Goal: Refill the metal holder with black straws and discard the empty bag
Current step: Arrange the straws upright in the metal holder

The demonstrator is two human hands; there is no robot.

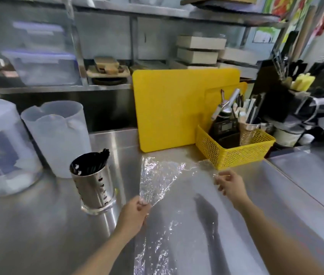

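Observation:
A perforated metal holder (pixel 93 185) stands upright on the steel counter (pixel 38 235), left of centre, with black straws (pixel 95 161) inside it. A clear, crinkled plastic bag (pixel 161 175) is stretched out above the counter between both hands and looks empty. My left hand (pixel 135 213) pinches its left edge, just right of the holder's base. My right hand (pixel 230 183) pinches the bag's right edge, near the front corner of a yellow basket.
A yellow mesh basket (pixel 234 153) with a bottle, a cup of straws and utensils sits at the right. Two yellow cutting boards (pixel 173 108) lean against the back. Two translucent plastic jugs (pixel 57 135) stand at the left. A counter seam runs along the right.

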